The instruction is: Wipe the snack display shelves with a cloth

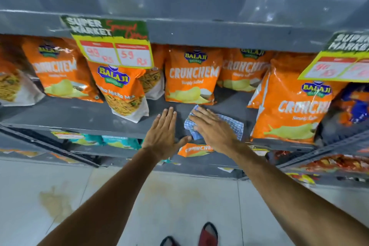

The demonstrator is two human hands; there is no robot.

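A grey metal shelf [79, 115] holds orange snack bags. On its bare middle lies a blue-and-white checked cloth [232, 126]. My right hand [212, 128] presses flat on the cloth's left part, fingers spread and pointing toward the back. My left hand [163, 133] lies flat on the bare shelf just left of the cloth, fingers together, thumb near the cloth's front corner, holding nothing. An orange Crunchem bag [191, 77] stands directly behind both hands.
A snack mix bag [124, 94] stands left of my left hand, and a large Crunchem bag [289, 106] leans right of the cloth. Price tags [115, 46] hang from the shelf above. Lower shelves with more packets sit below. Pale tiled floor [179, 201] lies underfoot.
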